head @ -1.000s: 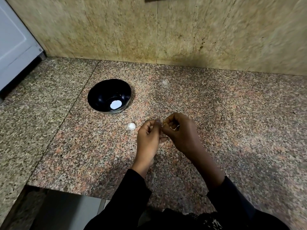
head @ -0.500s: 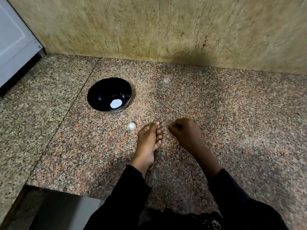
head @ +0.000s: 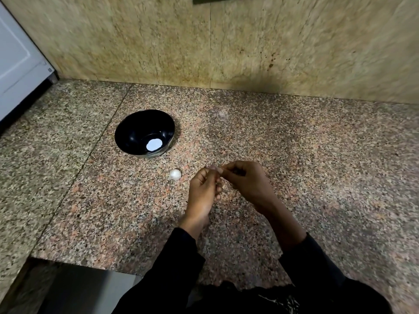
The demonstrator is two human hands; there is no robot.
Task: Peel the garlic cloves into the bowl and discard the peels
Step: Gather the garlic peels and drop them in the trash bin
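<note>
A black bowl [head: 127, 134] stands on the speckled granite counter [head: 317, 177], with a round white spot on its bottom. Below and right of it, a white garlic piece [head: 175, 174] lies on the stone. My left hand [head: 204, 189] and my right hand [head: 247, 180] meet fingertip to fingertip just right of that piece. Together they pinch a small pale garlic clove [head: 213, 167], which the fingers mostly hide. Both hands have curled fingers.
A beige stone wall [head: 249, 53] rises behind the counter. A white appliance or cabinet [head: 15, 64] stands at the far left. The counter's front edge has a cut-out at the lower left [head: 68, 288]. Black sleeves cover both forearms.
Half a second ago the hands were apart and low over the counter, the left one's fingers pointing down. They have come together again, with fingertips meeting on the clove.
</note>
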